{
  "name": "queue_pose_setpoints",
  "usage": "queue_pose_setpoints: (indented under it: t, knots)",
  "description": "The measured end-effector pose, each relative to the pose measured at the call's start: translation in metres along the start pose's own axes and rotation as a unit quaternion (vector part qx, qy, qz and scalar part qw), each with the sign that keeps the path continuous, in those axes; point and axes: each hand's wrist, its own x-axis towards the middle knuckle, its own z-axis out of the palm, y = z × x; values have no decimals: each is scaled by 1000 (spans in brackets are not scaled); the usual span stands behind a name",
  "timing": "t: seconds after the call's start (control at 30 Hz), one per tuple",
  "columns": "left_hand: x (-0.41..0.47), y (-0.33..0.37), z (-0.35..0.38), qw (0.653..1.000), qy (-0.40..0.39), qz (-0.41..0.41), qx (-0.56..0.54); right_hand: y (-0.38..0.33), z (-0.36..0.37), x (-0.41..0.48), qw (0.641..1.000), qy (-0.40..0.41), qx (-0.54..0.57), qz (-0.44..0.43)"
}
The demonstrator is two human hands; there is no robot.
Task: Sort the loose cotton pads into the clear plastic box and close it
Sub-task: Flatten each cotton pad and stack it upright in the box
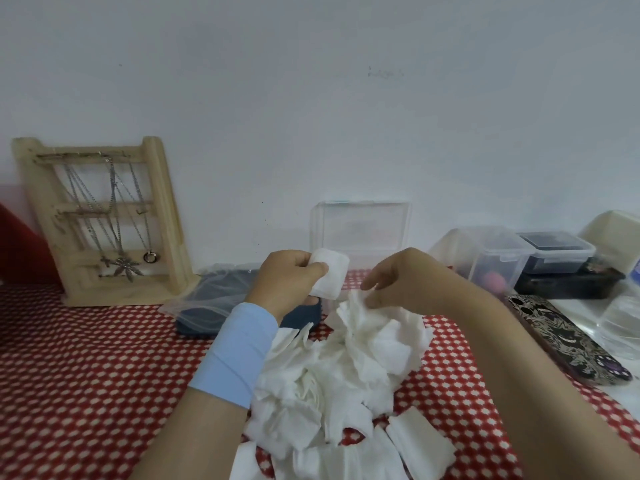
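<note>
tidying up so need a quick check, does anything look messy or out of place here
Yes: the pads lie in a loose, crumpled heap on the red cloth. The left hand holds a small stack and the right hand pinches one from the heap. The box behind seems to stand open.

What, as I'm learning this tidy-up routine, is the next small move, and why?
Likely lift the pad that the right hand pinches off the pile and add it to the stack in the left hand. The stack is small, many pads lie loose, and the clear box waits behind.
</note>
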Motion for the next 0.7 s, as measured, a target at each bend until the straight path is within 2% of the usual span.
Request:
queue_pose_setpoints:
  t: [0.07, 0.1, 0.2, 0.3, 0.37, 0.5, 0.63, 0.7]
  knots:
    - [0, 0, -1, 1000, 10, 7, 0, -2, 7, 4, 997, 27, -74, -18]
    - [1, 1, -2, 1000, 12, 8, -1, -3, 6, 3, 997, 27, -71, -25]
    - [1, 1, -6, 1000, 15, 9, -1, -5, -5, -5, 997, -64, -33, -32]
    - [2, 0, -7, 1000, 16, 10, 2, -7, -2, -9, 983, -145, -105, -35]
    - [2, 1, -7, 1000, 13, 11, 5, -7, 8, -6, 978, -139, -150, -28]
    - [0, 1, -6, 1000, 7, 7, 5, -5, 9, -1, 985, -91, -141, -36]
    - [1, 1, -9, 1000, 15, 6, 4, -7, 2, -6, 988, -136, -78, -11]
    - [1, 2, -9, 1000, 13, 6, 2, -6, 6, -5, 984, -147, -98, -23]
